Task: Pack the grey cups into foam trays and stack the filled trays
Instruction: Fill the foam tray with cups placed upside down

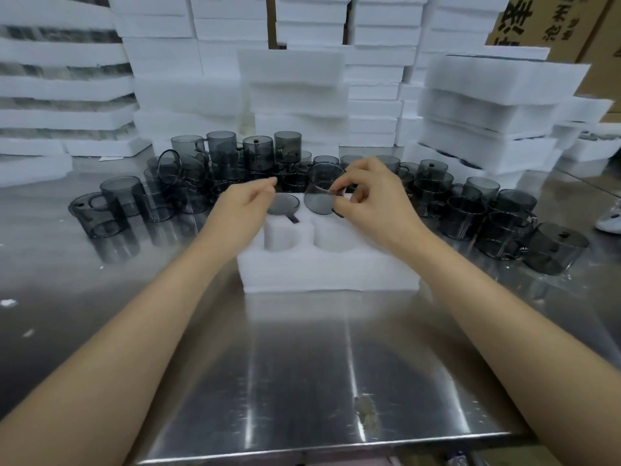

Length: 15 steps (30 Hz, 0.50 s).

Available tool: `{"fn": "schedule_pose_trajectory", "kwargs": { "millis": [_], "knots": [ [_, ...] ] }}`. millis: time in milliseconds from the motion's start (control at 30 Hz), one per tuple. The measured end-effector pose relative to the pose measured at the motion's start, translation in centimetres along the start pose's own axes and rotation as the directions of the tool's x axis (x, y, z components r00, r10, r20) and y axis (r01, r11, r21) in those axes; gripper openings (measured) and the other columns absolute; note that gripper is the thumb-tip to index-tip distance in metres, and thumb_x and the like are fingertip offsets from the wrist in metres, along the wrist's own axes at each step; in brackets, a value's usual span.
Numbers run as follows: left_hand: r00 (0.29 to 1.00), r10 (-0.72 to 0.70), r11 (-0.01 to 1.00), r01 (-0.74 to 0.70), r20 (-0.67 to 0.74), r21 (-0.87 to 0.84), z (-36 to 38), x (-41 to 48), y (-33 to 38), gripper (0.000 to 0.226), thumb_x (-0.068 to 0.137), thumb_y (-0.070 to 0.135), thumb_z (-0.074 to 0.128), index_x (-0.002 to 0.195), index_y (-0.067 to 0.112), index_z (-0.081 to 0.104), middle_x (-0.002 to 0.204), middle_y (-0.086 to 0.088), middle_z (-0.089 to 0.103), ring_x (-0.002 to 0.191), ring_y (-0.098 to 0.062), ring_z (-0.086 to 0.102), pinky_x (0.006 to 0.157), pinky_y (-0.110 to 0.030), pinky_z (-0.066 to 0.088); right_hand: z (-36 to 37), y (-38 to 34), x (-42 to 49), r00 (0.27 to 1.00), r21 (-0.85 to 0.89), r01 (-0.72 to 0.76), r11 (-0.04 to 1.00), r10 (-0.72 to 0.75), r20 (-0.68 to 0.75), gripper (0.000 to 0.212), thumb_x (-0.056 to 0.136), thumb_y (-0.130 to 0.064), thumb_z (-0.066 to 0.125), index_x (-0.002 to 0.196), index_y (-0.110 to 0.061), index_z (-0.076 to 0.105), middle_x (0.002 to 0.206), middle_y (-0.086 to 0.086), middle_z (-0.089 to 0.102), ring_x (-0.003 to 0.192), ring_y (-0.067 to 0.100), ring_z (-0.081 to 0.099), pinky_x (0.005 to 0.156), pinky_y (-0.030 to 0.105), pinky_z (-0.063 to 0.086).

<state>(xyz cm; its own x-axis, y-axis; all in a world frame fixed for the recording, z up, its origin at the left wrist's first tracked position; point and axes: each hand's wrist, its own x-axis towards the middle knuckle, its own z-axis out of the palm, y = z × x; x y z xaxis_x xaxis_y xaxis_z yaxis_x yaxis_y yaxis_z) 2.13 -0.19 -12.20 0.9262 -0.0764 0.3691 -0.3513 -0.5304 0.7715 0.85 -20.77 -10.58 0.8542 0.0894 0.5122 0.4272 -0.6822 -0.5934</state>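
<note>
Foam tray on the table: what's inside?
Seated cup in the far-left well; right hand tilts a second cup into the far-right. Near wells empty. Floors under cups hidden.

Black Chinese characters are printed on the cardboard boxes (524,18) at the top right, cut off and too blurred to read.

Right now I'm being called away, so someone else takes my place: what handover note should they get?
Left hand: open, fingers by the seated cup in the far-left pocket of the foam tray.
Right hand: pinches a tilted cup over the far-right pocket.
Done: one cup in.
Left: seat this one, fill both near pockets, stack tray; loose cups wait behind.
</note>
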Motion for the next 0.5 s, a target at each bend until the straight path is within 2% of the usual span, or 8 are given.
{"fn": "schedule_pose_trajectory", "kwargs": {
  "millis": [100,167,233,267,300,367,433,500],
  "knots": [
    [0.948,-0.043,0.999,0.036,-0.316,-0.029,-0.1,0.3,-1.1,0.034,0.099,0.01,0.042,0.126,0.012,0.062,0.128,0.002,0.062,0.115,-0.001,0.05,0.098,-0.012,0.033,0.0,0.1,0.0,1.0,-0.028,-0.02,0.999,0.02,0.013,0.016,0.081,-0.014,0.064,0.094,-0.017,0.072,0.108,0.0,0.051,0.077,0.012,0.047,0.082,0.021,0.038],
    [0.892,0.004,1.0,0.007,-0.451,0.024,-0.7,0.3,-2.1,0.038,0.093,0.002,0.041,0.121,0.011,0.065,0.121,-0.002,0.066,0.115,-0.01,0.054,0.102,-0.022,0.038,0.0,0.2,0.0,1.0,-0.055,-0.004,0.998,0.005,0.014,0.024,0.082,-0.018,0.062,0.104,-0.019,0.071,0.108,-0.002,0.049,0.078,0.01,0.046,0.082,0.022,0.037],
    [0.83,0.038,0.994,0.023,-0.557,0.102,-1.4,0.4,-2.9,0.044,0.085,-0.002,0.041,0.119,0.014,0.065,0.12,-0.004,0.064,0.119,-0.019,0.049,0.106,-0.03,0.036,-0.1,0.2,-0.1,1.0,-0.105,0.026,0.994,-0.025,0.014,0.033,0.083,-0.023,0.059,0.115,-0.024,0.067,0.106,-0.007,0.046,0.072,0.001,0.043,0.079,0.025,0.039],
    [0.795,0.062,0.988,0.039,-0.604,0.152,-1.7,0.5,-3.2,0.047,0.082,-0.002,0.042,0.119,0.014,0.064,0.121,-0.004,0.062,0.121,-0.022,0.045,0.105,-0.029,0.032,-0.2,0.2,-0.1,0.999,-0.135,0.038,0.99,-0.036,0.019,0.036,0.083,-0.025,0.058,0.119,-0.026,0.064,0.106,-0.009,0.044,0.072,-0.001,0.043,0.078,0.028,0.041],
    [0.764,0.086,0.978,0.057,-0.64,0.2,-1.9,0.6,-3.5,0.048,0.079,-0.002,0.042,0.12,0.014,0.062,0.125,-0.003,0.058,0.122,-0.024,0.042,0.103,-0.027,0.028,-0.2,0.2,-0.2,0.999,-0.158,0.052,0.986,-0.048,0.026,0.038,0.084,-0.027,0.056,0.122,-0.028,0.062,0.107,-0.011,0.043,0.076,0.0,0.045,0.079,0.03,0.044],
    [0.725,0.101,0.957,0.117,-0.681,0.266,-2.3,0.6,-3.9,0.052,0.076,0.0,0.045,0.125,0.014,0.057,0.135,-0.003,0.049,0.127,-0.025,0.036,0.098,-0.028,0.021,-0.3,0.1,-0.2,0.994,-0.166,0.103,0.981,-0.095,0.06,0.042,0.088,-0.026,0.054,0.13,-0.026,0.056,0.117,-0.008,0.045,0.103,0.008,0.049,0.092,0.032,0.042],
    [0.728,0.083,0.933,0.183,-0.681,0.309,-2.6,0.6,-4.5,0.057,0.076,0.001,0.047,0.131,0.013,0.05,0.145,-0.004,0.039,0.134,-0.026,0.029,0.102,-0.036,0.021,-0.1,0.3,-0.2,0.981,-0.169,0.159,0.973,-0.136,0.141,0.043,0.094,-0.023,0.051,0.137,-0.022,0.051,0.135,-0.003,0.044,0.126,0.015,0.042,0.107,0.031,0.033],
    [0.753,0.043,0.918,0.229,-0.656,0.323,-2.6,0.6,-5.0,0.059,0.077,0.002,0.048,0.135,0.01,0.044,0.15,-0.005,0.034,0.138,-0.026,0.024,0.106,-0.042,0.019,0.0,0.5,-0.1,0.964,-0.203,0.155,0.967,-0.104,0.244,0.041,0.099,-0.024,0.046,0.139,-0.021,0.05,0.146,0.0,0.039,0.135,0.017,0.036,0.11,0.027,0.026]
  ]
}}
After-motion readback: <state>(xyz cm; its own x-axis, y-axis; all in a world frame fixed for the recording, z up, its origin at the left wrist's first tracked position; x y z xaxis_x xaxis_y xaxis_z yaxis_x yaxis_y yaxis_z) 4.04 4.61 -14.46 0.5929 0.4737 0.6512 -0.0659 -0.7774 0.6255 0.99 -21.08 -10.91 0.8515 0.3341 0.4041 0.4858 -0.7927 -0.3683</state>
